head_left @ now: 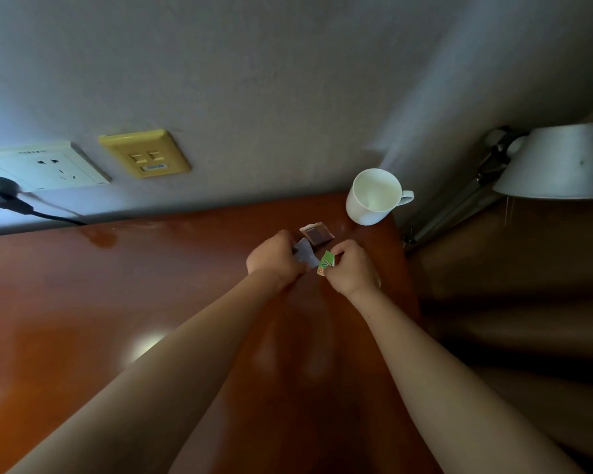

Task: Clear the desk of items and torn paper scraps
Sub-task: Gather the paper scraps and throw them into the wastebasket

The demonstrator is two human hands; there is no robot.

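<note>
at the far right corner of the desk (117, 302), both hands are working close together, just short of the wall. left hand (274, 256) has its fingers curled round a pale grey scrap (305, 253), held just off the wood. right hand (351, 268) pinches a green-and-orange scrap (326, 263) between thumb and fingers. the two scraps sit almost edge to edge; can't tell if they touch.

a brown packet (317, 234) lies flat on the desk just beyond the hands, nothing touching it. a white mug (374, 200) stands upright near the corner, handle to the right, looks empty.

step in hand, my read: gathering torn scraps, one per hand. no bin or tray in view, so can't say where they go.

next move likely calls for:
- merging both scraps into one hand to free the other
- picking up the brown packet, a flat pinch at its edge since it lies flush on glossy wood
- then the mug by its handle

risk: thin scraps slip out while regrasping.

off-task: lamp (558, 162) at right, wall socket (45, 165) with a black plug (0, 193) at left.
</note>
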